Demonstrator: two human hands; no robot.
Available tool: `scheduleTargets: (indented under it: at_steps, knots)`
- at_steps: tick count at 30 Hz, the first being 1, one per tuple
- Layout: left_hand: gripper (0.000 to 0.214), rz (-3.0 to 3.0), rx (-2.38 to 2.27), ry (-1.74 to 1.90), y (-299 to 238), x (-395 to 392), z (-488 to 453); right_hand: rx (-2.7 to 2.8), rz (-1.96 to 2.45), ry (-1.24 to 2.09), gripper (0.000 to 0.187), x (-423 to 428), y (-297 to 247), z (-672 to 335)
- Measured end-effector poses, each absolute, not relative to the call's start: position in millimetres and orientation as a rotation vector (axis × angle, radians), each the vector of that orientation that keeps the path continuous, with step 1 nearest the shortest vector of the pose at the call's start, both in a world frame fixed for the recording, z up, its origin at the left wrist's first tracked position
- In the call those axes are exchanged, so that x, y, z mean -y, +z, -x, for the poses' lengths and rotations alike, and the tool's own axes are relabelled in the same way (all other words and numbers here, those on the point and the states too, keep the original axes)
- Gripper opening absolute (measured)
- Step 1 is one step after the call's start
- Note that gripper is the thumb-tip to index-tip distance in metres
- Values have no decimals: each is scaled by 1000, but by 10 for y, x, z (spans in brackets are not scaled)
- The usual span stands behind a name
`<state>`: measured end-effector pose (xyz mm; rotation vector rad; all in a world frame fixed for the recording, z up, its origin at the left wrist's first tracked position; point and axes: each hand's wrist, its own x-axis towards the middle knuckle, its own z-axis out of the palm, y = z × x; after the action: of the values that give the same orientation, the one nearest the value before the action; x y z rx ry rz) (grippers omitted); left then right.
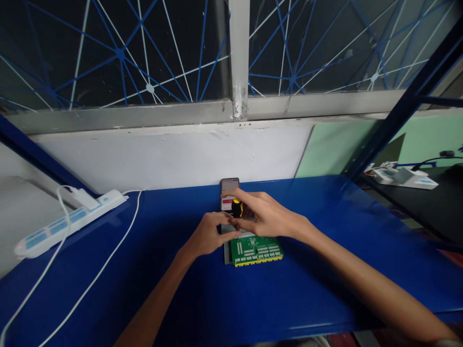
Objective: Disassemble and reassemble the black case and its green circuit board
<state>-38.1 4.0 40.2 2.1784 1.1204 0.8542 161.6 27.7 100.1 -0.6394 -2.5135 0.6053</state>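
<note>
A green circuit board [257, 248] with a yellow strip along its near edge lies on the blue table, on top of a grey plate [227, 254] that shows at its left. Over the board's far left part, my right hand [265, 212] is closed around a screwdriver [237, 207], whose black and yellow handle stands upright. Its shaft and tip are mostly hidden by fingers. My left hand [210, 233] is pinched at the screwdriver's lower end, close above the board; whatever lies between those fingertips is too small to make out.
A phone [229, 184] with a lit screen lies just behind the hands, near the wall. To the left sits a white power strip [72, 224] with a plugged-in charger, its white cables running across the table [152, 299]. Blue metal posts [379, 120] rise at both sides.
</note>
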Motion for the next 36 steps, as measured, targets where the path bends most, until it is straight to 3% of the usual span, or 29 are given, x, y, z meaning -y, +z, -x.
scheduleTargets:
  at_steps: [7, 16, 22, 36]
  knots:
    - [16, -2194, -1186, 848, 368, -48, 389, 2624, 750, 261, 46, -289, 1093, -1523]
    - [8, -2240, -1098, 863, 430, -28, 365, 2689, 615, 436, 41, -300, 1205, -1645]
    - [8, -2222, -1156, 873, 382, -31, 353, 2660, 693, 364, 27, -301, 1182, -1605]
    - [7, -2164, -1131, 831, 390, -45, 367, 2674, 614, 501, 32, -291, 1199, -1628]
